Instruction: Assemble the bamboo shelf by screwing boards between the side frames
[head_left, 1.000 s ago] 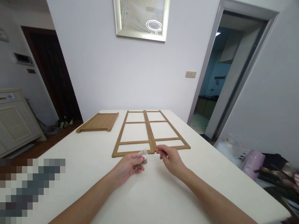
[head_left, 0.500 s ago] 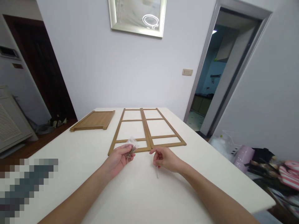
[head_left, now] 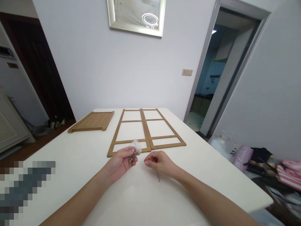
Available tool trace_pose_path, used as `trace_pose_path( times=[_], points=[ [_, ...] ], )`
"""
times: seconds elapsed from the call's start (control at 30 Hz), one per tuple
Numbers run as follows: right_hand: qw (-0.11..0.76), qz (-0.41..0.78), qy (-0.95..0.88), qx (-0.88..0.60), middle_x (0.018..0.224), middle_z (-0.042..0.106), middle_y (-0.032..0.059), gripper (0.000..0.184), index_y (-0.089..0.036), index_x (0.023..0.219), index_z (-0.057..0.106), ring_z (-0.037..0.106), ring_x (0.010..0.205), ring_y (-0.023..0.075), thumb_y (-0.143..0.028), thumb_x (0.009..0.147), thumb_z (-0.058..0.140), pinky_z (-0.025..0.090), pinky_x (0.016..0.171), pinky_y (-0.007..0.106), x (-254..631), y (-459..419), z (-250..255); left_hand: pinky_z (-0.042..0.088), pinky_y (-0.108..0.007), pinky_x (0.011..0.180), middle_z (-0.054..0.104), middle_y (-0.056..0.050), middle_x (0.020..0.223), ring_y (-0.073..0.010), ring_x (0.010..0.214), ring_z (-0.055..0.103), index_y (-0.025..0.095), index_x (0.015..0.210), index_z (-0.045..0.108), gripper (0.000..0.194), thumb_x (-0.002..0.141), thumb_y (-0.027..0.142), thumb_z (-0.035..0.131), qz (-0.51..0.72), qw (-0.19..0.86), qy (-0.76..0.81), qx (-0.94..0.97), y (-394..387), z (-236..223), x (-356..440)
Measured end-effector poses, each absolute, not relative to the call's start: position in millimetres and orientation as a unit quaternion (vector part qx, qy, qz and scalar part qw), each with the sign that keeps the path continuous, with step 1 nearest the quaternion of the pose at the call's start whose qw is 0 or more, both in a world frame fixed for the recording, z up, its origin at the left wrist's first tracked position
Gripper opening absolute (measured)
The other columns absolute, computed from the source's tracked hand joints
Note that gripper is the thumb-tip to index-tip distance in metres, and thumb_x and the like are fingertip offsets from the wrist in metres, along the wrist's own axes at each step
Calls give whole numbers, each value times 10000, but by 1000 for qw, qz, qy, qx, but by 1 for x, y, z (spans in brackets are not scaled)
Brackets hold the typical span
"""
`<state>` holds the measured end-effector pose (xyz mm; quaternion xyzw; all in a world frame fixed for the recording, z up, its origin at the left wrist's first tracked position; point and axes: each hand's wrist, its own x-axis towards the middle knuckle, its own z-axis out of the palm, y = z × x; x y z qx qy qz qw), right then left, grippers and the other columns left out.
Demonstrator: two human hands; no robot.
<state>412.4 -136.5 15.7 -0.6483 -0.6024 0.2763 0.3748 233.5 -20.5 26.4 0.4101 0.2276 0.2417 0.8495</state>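
Note:
My left hand (head_left: 121,163) is closed around a small clear plastic bag (head_left: 136,145) with shiny metal fittings (head_left: 133,156) in it, which look like screws. To its right, my right hand (head_left: 161,163) has thumb and forefinger brought together, with the other fingers curled. From under that hand a thin metal rod (head_left: 158,177) points down toward me; its upper end is hidden by the fingers. Just beyond both hands lie two flat wooden frames (head_left: 147,135), side by side, each divided by crossbars.
The white table (head_left: 77,166) reaches to the wall. A wooden panel (head_left: 94,121) lies flat at the far left. Beyond the right table edge are a pink roll (head_left: 243,158) and assorted bags. A doorway stands at the right, and a silver-framed mirror (head_left: 136,29) hangs above.
My right hand has moved a little left toward the bag, its thumb and forefinger now together. The bag stands more upright in my left hand. The whole view has shifted slightly.

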Motion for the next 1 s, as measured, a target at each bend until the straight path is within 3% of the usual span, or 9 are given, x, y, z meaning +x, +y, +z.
trace_pose_path(
  times=[0.13,0.4,0.67,1.0],
  points=[
    [432,342,-579,-601,630,524,-45,265,-179,895,726,414,560,88,-384,729,734,319,514,223,396,-133,10,546,-202,600,679,-67,792,-97,602,622,102,835,675,47,838,132,639,213,859,195,423,-31,26,236],
    [482,423,-513,-571,583,524,-42,156,-169,690,696,391,560,84,-317,686,743,290,532,235,402,-132,15,545,-195,590,689,-59,815,-96,606,629,117,853,677,39,829,138,655,223,857,203,418,-28,22,237],
    [540,446,-428,-571,642,586,-15,183,-156,682,670,474,605,101,-323,664,742,380,581,247,422,-128,14,530,-183,503,709,-48,818,-88,558,629,128,901,659,81,845,96,610,328,828,277,360,-11,24,235],
    [547,474,-400,-563,685,635,11,334,-135,756,675,520,559,92,-422,646,806,420,576,256,416,-131,13,527,-188,504,718,-54,815,-91,552,632,126,902,663,79,833,105,630,332,831,269,355,-12,22,236]
  ],
)
